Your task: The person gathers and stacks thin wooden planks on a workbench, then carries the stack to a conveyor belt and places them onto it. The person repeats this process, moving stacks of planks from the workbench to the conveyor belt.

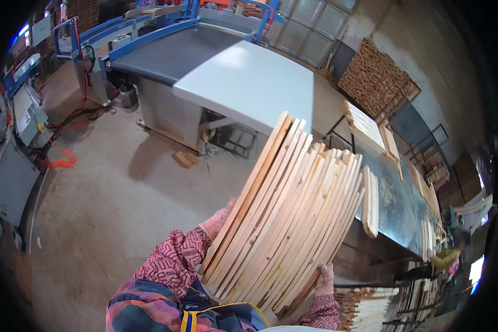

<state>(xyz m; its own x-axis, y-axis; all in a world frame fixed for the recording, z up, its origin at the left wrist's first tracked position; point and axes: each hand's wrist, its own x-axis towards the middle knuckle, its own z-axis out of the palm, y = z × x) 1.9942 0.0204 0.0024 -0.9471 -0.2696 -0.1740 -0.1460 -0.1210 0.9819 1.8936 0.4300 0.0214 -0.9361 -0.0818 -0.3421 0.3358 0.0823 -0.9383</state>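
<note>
A wide bundle of pale wooden slats (282, 221) is held out in front of my body, lifted off the floor and tilted, its far ends uneven. A browner slat runs along its left side. My left hand (220, 219), in a pinkish knit glove, presses the bundle's left side; its fingers are mostly hidden by the wood. At the near right, my right hand (325, 278), gloved alike, grips the opposite side of the bundle. Both forearms wear pink patterned sleeves. The bundle's far end overlaps a white tabletop (249, 83) in the picture; whether they touch I cannot tell.
A dark conveyor belt (177, 50) with blue framing adjoins the white tabletop. On the right, a metal-topped table (395, 193) carries more slats (370, 202). Another person (445, 257) stands beyond it. A wood block (184, 159) and cables (74, 122) lie on the floor.
</note>
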